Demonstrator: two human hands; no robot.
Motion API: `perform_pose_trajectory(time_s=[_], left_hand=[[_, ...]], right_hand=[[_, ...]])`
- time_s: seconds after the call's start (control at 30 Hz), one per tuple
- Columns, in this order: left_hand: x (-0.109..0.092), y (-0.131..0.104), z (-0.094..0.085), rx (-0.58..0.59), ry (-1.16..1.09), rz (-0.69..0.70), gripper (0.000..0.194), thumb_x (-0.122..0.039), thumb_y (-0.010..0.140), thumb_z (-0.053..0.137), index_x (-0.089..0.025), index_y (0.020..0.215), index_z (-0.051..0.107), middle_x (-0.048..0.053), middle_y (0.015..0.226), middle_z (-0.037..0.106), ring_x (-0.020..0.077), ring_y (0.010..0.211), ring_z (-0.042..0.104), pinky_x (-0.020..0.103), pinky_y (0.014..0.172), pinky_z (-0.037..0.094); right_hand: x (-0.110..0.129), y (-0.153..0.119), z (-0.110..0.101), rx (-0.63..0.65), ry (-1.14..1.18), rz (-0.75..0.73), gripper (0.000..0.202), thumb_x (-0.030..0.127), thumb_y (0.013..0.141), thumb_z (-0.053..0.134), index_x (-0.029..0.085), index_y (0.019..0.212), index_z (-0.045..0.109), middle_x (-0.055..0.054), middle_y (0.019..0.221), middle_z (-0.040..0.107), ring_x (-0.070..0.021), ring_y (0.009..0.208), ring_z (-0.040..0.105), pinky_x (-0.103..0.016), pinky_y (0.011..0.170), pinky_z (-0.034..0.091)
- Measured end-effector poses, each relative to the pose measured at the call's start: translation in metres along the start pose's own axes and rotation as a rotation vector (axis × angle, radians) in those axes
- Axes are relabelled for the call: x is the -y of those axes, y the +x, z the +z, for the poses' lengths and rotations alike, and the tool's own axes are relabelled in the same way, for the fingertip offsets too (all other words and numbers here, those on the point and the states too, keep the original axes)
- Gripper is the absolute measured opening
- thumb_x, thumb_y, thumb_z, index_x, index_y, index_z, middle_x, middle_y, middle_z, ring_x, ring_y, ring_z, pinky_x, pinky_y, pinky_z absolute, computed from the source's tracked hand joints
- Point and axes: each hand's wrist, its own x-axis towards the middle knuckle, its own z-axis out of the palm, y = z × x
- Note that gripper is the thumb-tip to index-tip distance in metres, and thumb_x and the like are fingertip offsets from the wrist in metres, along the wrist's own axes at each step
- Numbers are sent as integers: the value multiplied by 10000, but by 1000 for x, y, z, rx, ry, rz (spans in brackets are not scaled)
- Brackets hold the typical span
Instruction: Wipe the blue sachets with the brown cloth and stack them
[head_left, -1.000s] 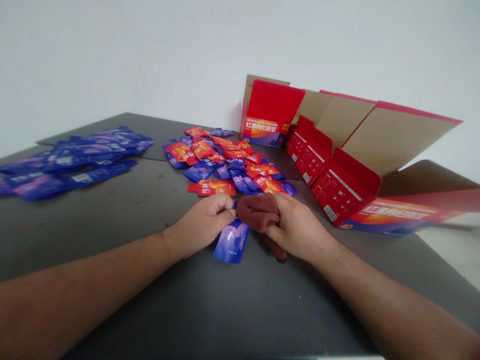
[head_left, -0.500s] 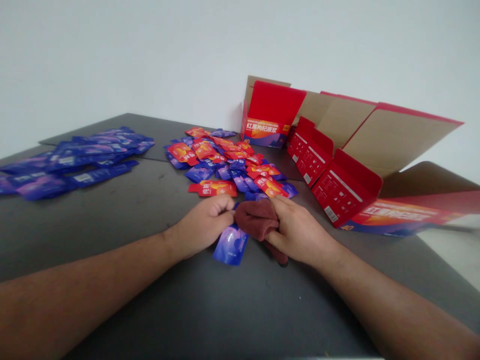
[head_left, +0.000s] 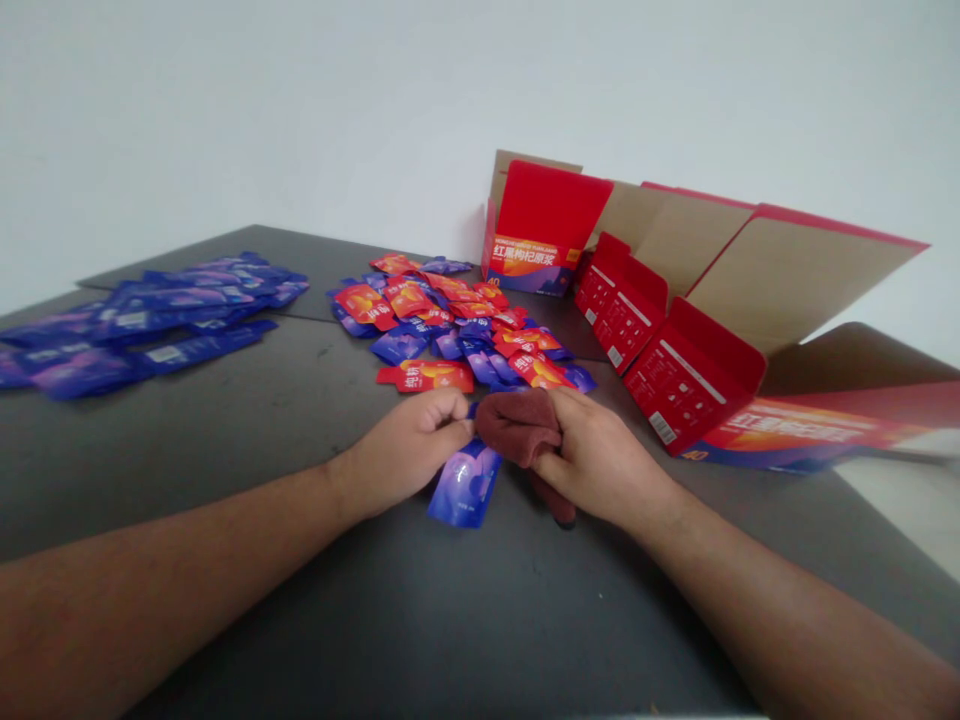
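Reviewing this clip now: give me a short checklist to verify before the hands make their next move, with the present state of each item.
1. Left hand grips the blue pouch near its upper end: ok.
2. Right hand holds the brown cloth: ok.
3. Cloth touches the pouch: cannot tell; they overlap in view, but the contact is hidden.
4. Pouch's lower end rests on the table: cannot tell from this angle.
5. Middle pile is one colour: not ok; red and blue pouches lie mixed.
6. Red boxes stand with flaps raised: ok.
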Motion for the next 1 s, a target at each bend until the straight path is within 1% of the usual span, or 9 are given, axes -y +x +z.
perform_pose_trajectory(time_s=[0.07,0.23,0.4,0.47,0.57,0.63,0.77,0.9,1.0], left_hand=[[-1,0,0,2,4,0,197,-322,928,564,-183,793,533,-45,692,544,92,603,475,223,565,380],[-3,-1,0,16,-12,-19,203,-311,926,559,-183,773,518,-48,677,535,91,594,466,219,547,363],[-4,-1,0,4,-9,11,206,-320,922,562,-185,773,518,-51,677,518,88,590,452,220,555,377],[-5,-1,0,5,-11,5,190,-299,914,558,-186,768,513,-50,677,518,89,589,454,221,550,373],[-5,0,0,23,-19,-15,178,-264,903,546,-189,750,496,-50,661,516,92,581,459,221,538,359],[-5,0,0,21,-17,-21,179,-276,905,550,-188,755,505,-47,667,528,94,585,468,222,541,363],[-6,-1,0,0,-2,-18,194,-318,910,566,-188,772,523,-44,677,538,96,592,473,223,545,374],[-7,0,0,9,-17,-36,200,-292,898,573,-189,742,499,-47,661,520,93,581,458,221,535,360],[-7,0,0,12,-24,-35,199,-296,900,571,-191,747,498,-45,665,525,97,589,466,223,541,366]], right_hand=[[-1,1,0,-14,4,15,283,249,816,619,195,1094,634,-65,1045,692,-237,971,642,-360,829,481],[-2,1,2,23,8,-70,258,213,780,629,193,1037,624,-53,1007,684,-228,945,635,-354,825,482],[-1,0,0,-33,-7,16,255,249,825,615,203,1075,626,-62,1021,679,-233,955,637,-358,821,482],[-1,0,1,-17,2,-17,273,225,796,623,200,1069,618,-63,1027,679,-229,964,635,-349,827,479],[-2,-1,3,23,-12,-93,218,204,764,621,198,981,599,-56,966,665,-218,905,624,-330,772,469],[-3,-1,3,18,-23,-77,205,217,775,617,200,979,600,-53,954,662,-219,890,622,-330,757,464],[-3,-1,3,-31,-6,-19,259,251,810,617,209,1065,615,-50,1010,674,-224,928,633,-345,800,471],[-1,-1,2,34,-17,-91,181,230,788,620,198,963,587,-53,953,650,-213,878,613,-331,761,462],[-2,-1,3,18,-30,-80,168,237,791,626,201,946,574,-47,936,643,-202,837,598,-323,730,448]])
